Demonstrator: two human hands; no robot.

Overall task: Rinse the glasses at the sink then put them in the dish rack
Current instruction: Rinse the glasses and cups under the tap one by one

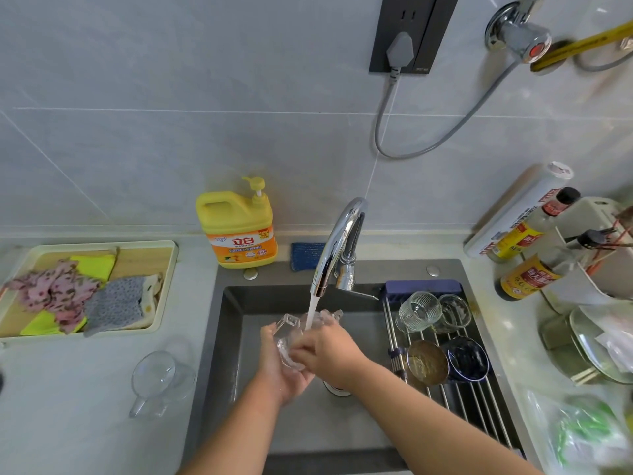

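Over the grey sink both hands hold a clear glass mug with a handle under the running water from the chrome faucet. My left hand cups it from below and my right hand grips its right side, fingers partly over it. On the roll-up dish rack across the sink's right side lie two clear ribbed glasses, a brownish glass and a dark blue one. A clear handled glass cup stands on the counter left of the sink.
A yellow detergent bottle and a blue sponge sit behind the sink. A tray of cloths is at the left. Sauce bottles, a glass lid and plastic bags crowd the right counter.
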